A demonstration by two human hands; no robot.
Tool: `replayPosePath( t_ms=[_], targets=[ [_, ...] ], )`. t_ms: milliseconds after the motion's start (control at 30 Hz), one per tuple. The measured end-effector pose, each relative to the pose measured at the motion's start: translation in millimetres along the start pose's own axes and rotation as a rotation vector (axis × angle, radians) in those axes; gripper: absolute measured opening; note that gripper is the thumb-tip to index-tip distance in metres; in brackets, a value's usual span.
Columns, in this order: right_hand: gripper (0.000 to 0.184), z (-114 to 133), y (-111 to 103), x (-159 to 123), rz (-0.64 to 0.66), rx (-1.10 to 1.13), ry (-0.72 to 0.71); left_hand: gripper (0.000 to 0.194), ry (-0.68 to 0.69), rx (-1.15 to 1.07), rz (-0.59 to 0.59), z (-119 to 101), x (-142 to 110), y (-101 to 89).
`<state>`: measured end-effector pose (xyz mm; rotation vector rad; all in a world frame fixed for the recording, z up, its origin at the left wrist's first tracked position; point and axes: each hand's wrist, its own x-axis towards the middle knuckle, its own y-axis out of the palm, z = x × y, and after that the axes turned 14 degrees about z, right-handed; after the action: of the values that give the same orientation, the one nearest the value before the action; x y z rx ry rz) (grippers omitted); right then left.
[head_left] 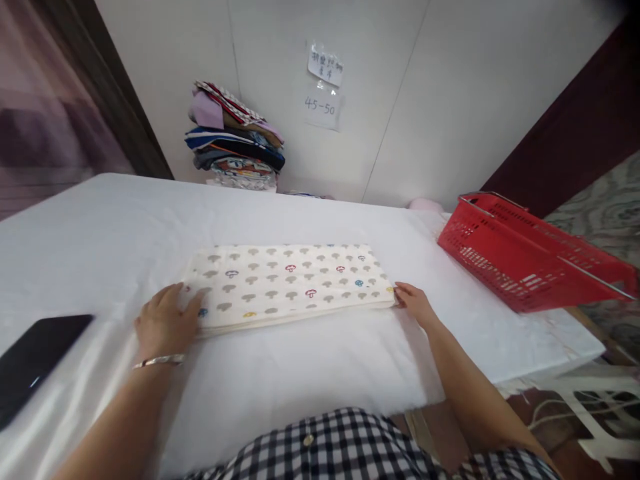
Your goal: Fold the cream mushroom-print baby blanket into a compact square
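A folded cream cloth [287,283] printed with small mushrooms lies flat in the middle of the white table [100,227]. My left hand [167,320] rests on the cloth's near left corner, fingers stretched flat over the edge; a thin bracelet circles that wrist. My right hand [414,303] touches the near right corner, fingers curled and pinched onto the cloth's edge.
A red plastic basket [530,260] sits at the table's right end. A stack of folded clothes [235,140] stands against the back wall under paper notes [325,87]. A black phone [35,360] lies at the near left. A white plastic chair [590,407] stands right of the table.
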<state>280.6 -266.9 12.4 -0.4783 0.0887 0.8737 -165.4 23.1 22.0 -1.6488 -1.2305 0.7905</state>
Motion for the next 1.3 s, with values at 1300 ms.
replayPosePath(
  t_ms=[1300],
  targets=[
    [0.044, -18, 15, -12, 0.02, 0.25, -0.229, 0.025, 0.873, 0.004, 0.455, -345, -61, 129.3]
  ],
)
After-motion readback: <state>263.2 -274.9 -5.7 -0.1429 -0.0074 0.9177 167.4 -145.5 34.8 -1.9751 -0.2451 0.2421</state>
